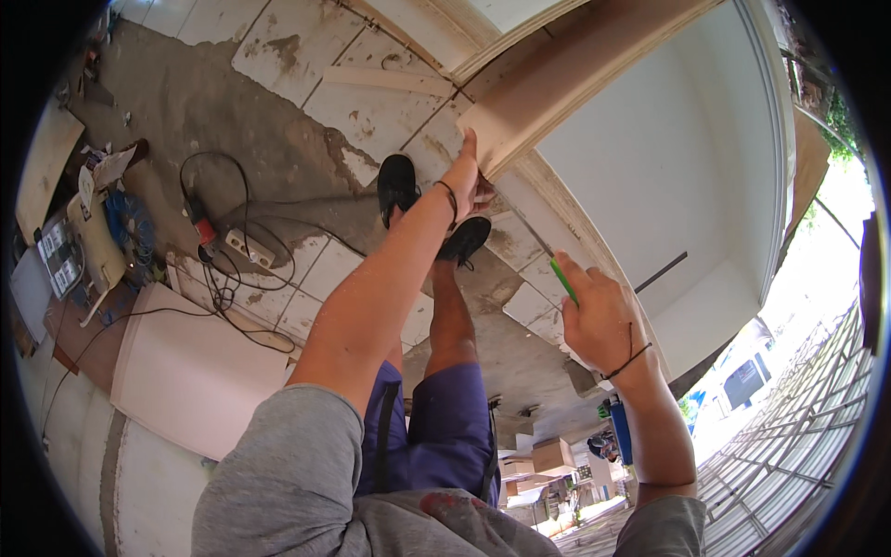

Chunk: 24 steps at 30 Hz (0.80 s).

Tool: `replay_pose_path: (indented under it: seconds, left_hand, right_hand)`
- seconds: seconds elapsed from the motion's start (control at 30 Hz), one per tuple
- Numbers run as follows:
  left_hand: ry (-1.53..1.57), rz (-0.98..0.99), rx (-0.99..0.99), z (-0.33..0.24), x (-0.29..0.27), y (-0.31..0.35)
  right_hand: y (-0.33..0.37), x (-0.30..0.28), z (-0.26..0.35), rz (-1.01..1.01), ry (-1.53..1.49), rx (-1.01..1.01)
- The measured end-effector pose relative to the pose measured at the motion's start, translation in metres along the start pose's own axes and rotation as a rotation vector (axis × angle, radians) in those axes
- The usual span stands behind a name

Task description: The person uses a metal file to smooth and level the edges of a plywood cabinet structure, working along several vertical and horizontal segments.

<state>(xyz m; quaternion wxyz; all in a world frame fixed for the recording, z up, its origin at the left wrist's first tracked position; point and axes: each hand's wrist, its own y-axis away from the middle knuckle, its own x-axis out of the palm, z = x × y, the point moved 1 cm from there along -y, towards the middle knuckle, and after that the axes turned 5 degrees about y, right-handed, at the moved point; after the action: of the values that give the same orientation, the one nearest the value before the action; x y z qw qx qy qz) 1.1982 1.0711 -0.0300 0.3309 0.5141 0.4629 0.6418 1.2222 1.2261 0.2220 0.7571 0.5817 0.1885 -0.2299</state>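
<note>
My left hand (464, 174) is at the near end of a long tan board (557, 88). Its thumb lies along the board's end, and its fingers curl beneath, partly hidden. My right hand (601, 320) is closed around the green handle of a thin tool (561, 278), whose kind I cannot make out. The tool's long, narrow metal shaft points up and left toward the board's end, close to my left fingers. Beside the board is a large white cabinet-like panel (640, 139) with a pale wooden edge. A dark narrow strip (664, 271) shows against it, right of my right hand.
A red-and-black power tool (202, 227) and a white power strip (249, 249) lie left on the floor among tangled black cords. A pale sheet (190, 367) lies at the lower left. Broken white tiles (357, 116) surround my black shoes (397, 186).
</note>
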Motion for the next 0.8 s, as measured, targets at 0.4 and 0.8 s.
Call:
replay_pose_path:
  seconds: [0.4, 0.8]
  left_hand:
    - [0.673, 0.250, 0.498, 0.048, 0.015, 0.037]
    - [0.823, 0.144, 0.614, 0.068, -0.005, -0.067]
  right_hand:
    - [0.051, 0.011, -0.004, 0.138, 0.088, 0.054]
    - [-0.017, 0.076, -0.045, 0.134, 0.145, -0.051]
